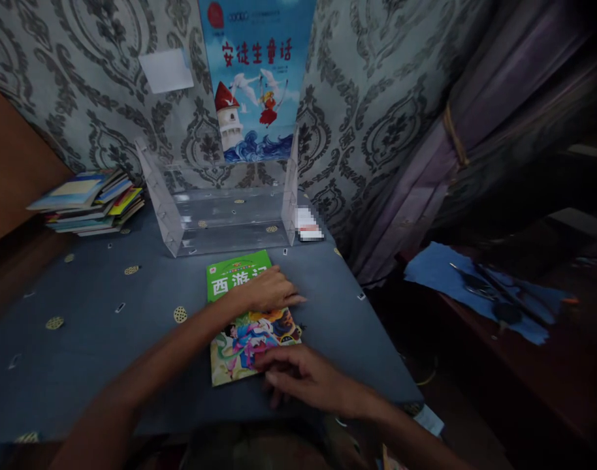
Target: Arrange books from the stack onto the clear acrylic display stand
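**Two hands on a green picture book**

Nearest me, the right hand [303, 378] curls over the lower right corner of the green book [249, 336]; whether its grip pinches the cover I cannot tell; the left hand [269, 290] lies flat across the title, grip spread, seemingly pinning the book to the worktop [83, 313]; beyond, a clear rack [230, 209] props a blue book [259, 78] upright; a book stack [90, 202] sits far left.

Bare L hand [269, 292] & R hand [306, 380], both forearms bare to frame edge.
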A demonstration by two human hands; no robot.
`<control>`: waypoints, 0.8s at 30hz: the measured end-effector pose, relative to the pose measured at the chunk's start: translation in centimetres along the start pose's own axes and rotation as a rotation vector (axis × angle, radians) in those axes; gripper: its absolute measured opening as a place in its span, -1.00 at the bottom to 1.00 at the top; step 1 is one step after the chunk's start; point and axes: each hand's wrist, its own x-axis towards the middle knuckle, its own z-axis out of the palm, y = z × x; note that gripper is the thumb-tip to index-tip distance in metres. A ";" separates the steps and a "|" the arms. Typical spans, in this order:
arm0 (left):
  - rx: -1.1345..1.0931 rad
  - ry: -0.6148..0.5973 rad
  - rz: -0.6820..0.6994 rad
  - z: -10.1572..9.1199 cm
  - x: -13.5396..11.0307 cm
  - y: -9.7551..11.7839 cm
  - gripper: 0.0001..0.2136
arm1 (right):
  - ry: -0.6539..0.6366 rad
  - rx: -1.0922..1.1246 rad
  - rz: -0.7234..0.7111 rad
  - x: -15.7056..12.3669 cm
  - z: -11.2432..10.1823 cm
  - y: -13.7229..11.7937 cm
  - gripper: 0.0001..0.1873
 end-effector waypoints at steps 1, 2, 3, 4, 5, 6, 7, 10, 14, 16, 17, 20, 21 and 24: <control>-0.009 0.000 0.009 -0.1 0.0 -0.1 -0.59 | 0.004 0.011 0.010 0.1 0.1 0.1 -0.41; -0.013 -0.008 0.017 -0.2 0.1 -0.2 -0.60 | 0.010 0.015 0.016 0.3 0.1 0.2 -0.41; -0.013 -0.022 0.023 -0.4 0.2 -0.2 -0.61 | 0.018 0.013 0.017 0.4 0.2 0.2 -0.41; -0.011 -0.036 0.025 -0.6 0.3 -0.2 -0.62 | 0.024 0.006 0.014 0.4 0.3 0.2 -0.42; -0.007 -0.049 0.024 -0.8 0.4 -0.2 -0.62 | 0.029 -0.006 0.011 0.5 0.3 0.2 -0.44; -0.005 -0.057 0.020 -0.9 0.5 -0.2 -0.62 | 0.031 -0.022 0.007 0.6 0.4 0.1 -0.46; -0.005 -0.062 0.017 -1.1 0.6 -0.2 -0.62 | 0.033 -0.037 0.006 0.6 0.4 0.0 -0.47; -0.020 -0.068 0.015 -1.3 0.8 -0.4 -0.63 | 0.032 -0.068 0.013 0.8 0.4 -0.3 -0.49; -0.043 -0.083 0.012 -1.2 1.3 -0.9 -0.67 | 0.048 -0.055 0.021 1.3 0.4 -0.3 -0.47; -0.042 -0.089 0.001 -1.1 1.5 -1.2 -0.69 | 0.063 -0.043 0.024 1.6 0.4 -0.1 -0.43; -0.042 -0.087 -0.006 -1.0 1.6 -1.3 -0.70 | 0.072 -0.034 0.027 1.7 0.3 0.0 -0.40; -0.050 -0.067 -0.026 -1.0 1.8 -1.8 -0.72 | 0.090 -0.006 0.037 2.1 -0.2 0.1 -0.32; -0.058 -0.060 -0.030 -0.9 1.9 -1.9 -0.73 | 0.093 -0.001 0.039 2.1 -0.4 0.1 -0.30; -0.096 -0.050 -0.026 -0.9 1.9 -2.3 -0.77 | 0.102 0.010 0.046 2.4 -0.9 0.1 -0.28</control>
